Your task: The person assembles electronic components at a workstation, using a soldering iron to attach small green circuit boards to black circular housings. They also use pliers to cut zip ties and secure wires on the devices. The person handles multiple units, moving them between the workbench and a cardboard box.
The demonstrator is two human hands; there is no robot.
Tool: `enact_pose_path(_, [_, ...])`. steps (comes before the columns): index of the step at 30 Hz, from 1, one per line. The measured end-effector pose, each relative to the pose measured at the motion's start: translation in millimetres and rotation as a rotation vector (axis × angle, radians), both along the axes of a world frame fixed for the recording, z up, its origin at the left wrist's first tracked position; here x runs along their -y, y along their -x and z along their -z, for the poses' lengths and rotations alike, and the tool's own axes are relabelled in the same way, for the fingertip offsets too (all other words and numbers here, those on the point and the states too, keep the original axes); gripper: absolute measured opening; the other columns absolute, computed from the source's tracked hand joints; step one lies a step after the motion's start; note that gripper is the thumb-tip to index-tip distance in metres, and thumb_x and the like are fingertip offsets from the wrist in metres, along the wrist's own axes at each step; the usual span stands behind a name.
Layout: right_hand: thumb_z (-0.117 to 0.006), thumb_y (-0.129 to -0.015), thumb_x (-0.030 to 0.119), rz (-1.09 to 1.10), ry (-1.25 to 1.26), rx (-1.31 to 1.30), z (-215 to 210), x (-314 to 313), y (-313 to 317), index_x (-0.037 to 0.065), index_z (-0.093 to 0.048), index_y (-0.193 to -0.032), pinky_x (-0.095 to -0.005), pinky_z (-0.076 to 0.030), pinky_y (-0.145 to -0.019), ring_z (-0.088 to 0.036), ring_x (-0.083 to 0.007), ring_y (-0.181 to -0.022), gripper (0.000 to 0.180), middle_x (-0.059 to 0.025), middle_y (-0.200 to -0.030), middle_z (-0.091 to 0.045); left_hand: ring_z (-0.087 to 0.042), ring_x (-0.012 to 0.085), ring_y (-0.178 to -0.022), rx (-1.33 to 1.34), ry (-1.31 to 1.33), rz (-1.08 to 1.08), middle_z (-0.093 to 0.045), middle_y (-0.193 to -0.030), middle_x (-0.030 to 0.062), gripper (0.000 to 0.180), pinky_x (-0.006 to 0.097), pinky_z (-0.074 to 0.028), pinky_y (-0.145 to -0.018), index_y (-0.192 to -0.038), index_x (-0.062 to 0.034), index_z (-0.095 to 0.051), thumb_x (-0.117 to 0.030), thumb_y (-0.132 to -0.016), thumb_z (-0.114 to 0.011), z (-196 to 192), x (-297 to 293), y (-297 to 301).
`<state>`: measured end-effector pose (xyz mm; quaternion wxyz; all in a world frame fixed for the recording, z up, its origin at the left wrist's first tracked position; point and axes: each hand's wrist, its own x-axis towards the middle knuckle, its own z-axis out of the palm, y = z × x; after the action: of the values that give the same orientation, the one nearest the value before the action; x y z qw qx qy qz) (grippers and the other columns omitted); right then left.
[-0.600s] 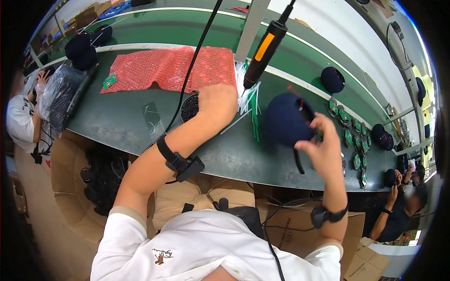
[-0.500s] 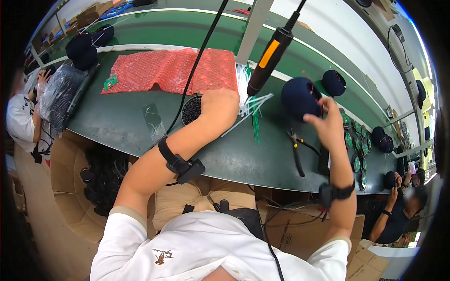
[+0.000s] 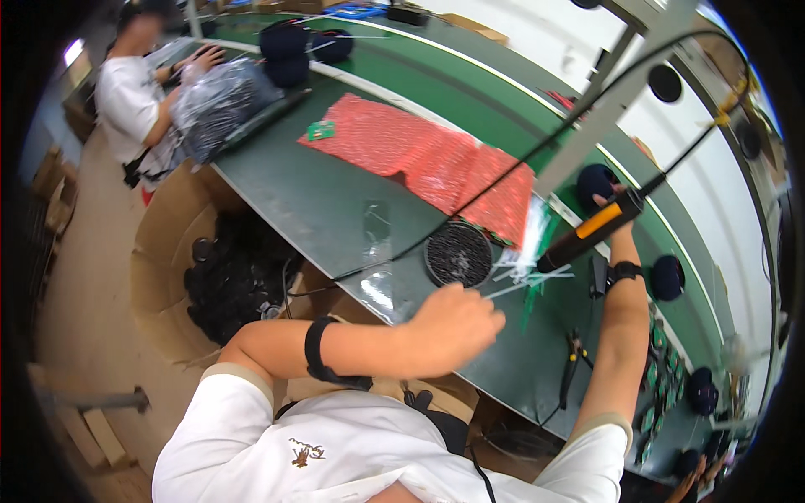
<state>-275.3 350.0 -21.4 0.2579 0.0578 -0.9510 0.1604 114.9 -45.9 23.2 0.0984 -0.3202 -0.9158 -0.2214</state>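
My left hand (image 3: 455,329) is a blurred, closed fist just on the near side of a round dish of small black screws (image 3: 458,254). Whatever it may hold is hidden. My right hand (image 3: 619,215) reaches far out, partly covered by the hanging power screwdriver (image 3: 591,231) with its orange stripe. Its visible fingers look spread, close against the near side of a dark blue round, cap-like piece (image 3: 592,181) on the green belt. White and green thin strips (image 3: 533,272) lie between the dish and the screwdriver tip.
Red bubble wrap (image 3: 428,163) with a small circuit board (image 3: 321,130) lies across the bench. Pliers (image 3: 573,360) are near the front edge, and several green boards (image 3: 667,369) sit right. A carton (image 3: 155,277) of black parts stands left. A co-worker (image 3: 134,109) handles plastic-wrapped goods.
My left hand has left the screw dish and come back toward me, closed. My right hand has carried the dark blue piece farther away onto the belt. The view has turned left.
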Motion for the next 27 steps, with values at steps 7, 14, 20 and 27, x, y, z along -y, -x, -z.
enact_pose_path(7, [-0.079, -0.087, 0.029, -0.034, -0.026, -0.082, -35.7, 41.7, -50.0, 0.003, -0.064, -0.121, -0.0420, -0.054, -0.087, -0.069, -0.0281, -0.100, 0.045, -0.0144, -0.104, -0.070, -0.066, 0.0310, -0.085, 0.269, -0.326, 0.063, -0.065, -0.088, 0.0093, 0.013, 0.044, -0.051, -0.075, -0.091, -0.0083, -0.064, -0.019, -0.090, -0.071, 9.4, 43.6, -65.3])
enact_pose_path(14, [-0.072, -0.096, 0.013, -0.222, 0.616, 0.069, -72.1, 56.6, -232.6, 0.004, -0.063, -0.107, -0.0247, -0.050, -0.062, -0.063, -0.0109, -0.072, 0.017, -0.0041, -0.089, -0.066, -0.068, 0.0252, -0.071, 0.520, -0.631, -0.014, -0.066, -0.084, 0.0106, 0.012, 0.038, -0.052, -0.064, -0.090, -0.0034, -0.068, -0.014, -0.090, -0.071, 25.0, 79.9, -88.9])
enact_pose_path(20, [-0.072, -0.095, 0.009, -0.168, 0.828, 0.376, -30.5, 153.6, -404.4, 0.005, -0.061, -0.099, -0.0221, -0.046, -0.051, -0.059, -0.0076, -0.059, 0.013, -0.0001, -0.076, -0.061, -0.066, 0.0244, -0.068, 0.335, -0.661, -0.188, -0.065, -0.082, 0.0102, 0.008, 0.036, -0.051, -0.062, -0.090, -0.0025, -0.069, -0.010, -0.090, -0.071, 39.5, 106.3, -75.1])
enact_pose_path(27, [-0.073, -0.092, 0.007, 0.031, 0.296, 0.075, 26.0, 200.0, -435.4, 0.000, -0.064, -0.088, -0.0252, -0.040, -0.057, -0.046, -0.0088, -0.060, 0.012, -0.0009, -0.070, -0.053, -0.068, 0.0223, -0.073, 0.221, -0.606, -0.227, -0.064, -0.084, 0.0113, 0.008, 0.033, -0.053, -0.067, -0.094, -0.0013, -0.070, -0.007, -0.089, -0.073, 60.2, 127.2, -49.4])
